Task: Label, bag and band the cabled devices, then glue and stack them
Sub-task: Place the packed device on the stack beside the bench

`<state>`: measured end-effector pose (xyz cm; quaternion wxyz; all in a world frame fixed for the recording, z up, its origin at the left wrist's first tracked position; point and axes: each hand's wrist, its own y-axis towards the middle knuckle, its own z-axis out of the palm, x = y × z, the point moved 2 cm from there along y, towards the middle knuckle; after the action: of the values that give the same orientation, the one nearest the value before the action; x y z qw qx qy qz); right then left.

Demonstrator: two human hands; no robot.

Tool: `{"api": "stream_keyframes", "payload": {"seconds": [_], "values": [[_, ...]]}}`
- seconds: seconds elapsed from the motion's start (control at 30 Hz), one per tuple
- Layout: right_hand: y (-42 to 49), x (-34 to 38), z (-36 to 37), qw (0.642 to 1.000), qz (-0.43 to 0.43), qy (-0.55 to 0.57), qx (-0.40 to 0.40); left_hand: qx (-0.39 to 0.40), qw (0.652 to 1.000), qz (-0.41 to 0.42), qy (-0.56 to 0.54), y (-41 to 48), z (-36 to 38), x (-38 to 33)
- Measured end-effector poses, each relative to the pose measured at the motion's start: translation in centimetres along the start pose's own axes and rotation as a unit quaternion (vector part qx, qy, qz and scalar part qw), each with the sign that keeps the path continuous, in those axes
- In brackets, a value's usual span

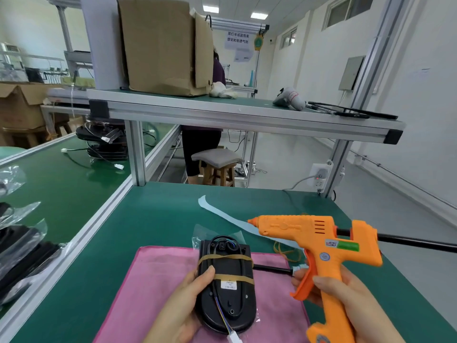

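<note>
Your left hand [183, 303] curls its fingers around the banded device [228, 300]; beside it, your right hand [346, 293] grips the glue gun [319, 241] handle upright.

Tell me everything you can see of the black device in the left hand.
The device is a black, oval, plastic-looking housing in a clear bag. Two tan rubber bands cross it, a white label just below the lower one. Its cable of coloured wires ends in a white connector. The left hand grips its left edge over the pink cloth.

Orange glue gun [321, 243], black device [237, 302], seemingly tan bands [235, 278].
</note>
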<state>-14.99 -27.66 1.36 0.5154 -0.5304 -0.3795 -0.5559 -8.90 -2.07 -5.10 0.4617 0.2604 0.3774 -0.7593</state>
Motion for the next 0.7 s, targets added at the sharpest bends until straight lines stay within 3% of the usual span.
{"api": "stream_keyframes", "payload": {"seconds": [0.7], "values": [[-2.1, -0.3, 1.5, 0.986, 0.052, -0.152, -0.036, 0.011, 1.000, -0.018, 0.004, 0.9, -1.2, 0.6]]}}
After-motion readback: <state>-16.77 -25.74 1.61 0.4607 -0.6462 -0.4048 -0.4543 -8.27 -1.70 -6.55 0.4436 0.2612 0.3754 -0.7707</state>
